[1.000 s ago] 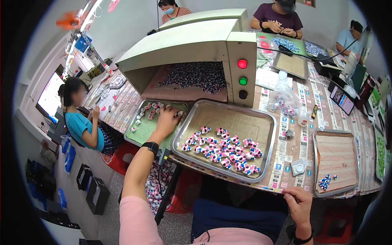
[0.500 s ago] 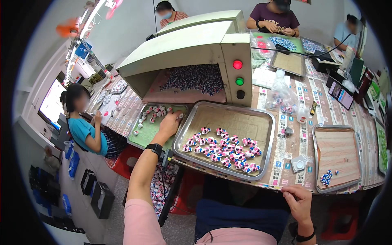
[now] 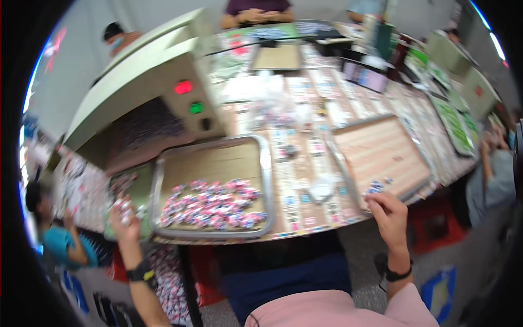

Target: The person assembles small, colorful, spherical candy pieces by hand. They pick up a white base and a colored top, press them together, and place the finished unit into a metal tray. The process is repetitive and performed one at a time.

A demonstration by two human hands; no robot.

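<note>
My left hand (image 3: 126,222) is palm up over the near edge of the green-lined tray (image 3: 147,182), its fingers curled around several small white toy figures (image 3: 125,211). Beside it, the large metal tray (image 3: 266,185) carries many small pink, white and blue toy figures (image 3: 215,204). On the right, my right hand (image 3: 388,217) reaches over the near edge of a paper-lined tray (image 3: 381,152). Its thumb and fingers are pinched just below a small pile of blue-and-white pieces (image 3: 375,187); whatever lies between the fingertips is hidden by blur.
Behind the large tray stands a beige machine (image 3: 158,82) with a red and a green light. A plastic bag of pieces (image 3: 275,111), a white object (image 3: 323,188) and a phone (image 3: 365,76) are on the table. Co-workers sit around it. A bin of figures (image 3: 169,289) stands below.
My view has swung to the right. My left hand has drawn back from the green-lined tray with white figures in it; my right hand has moved from the table edge to the paper-lined tray.
</note>
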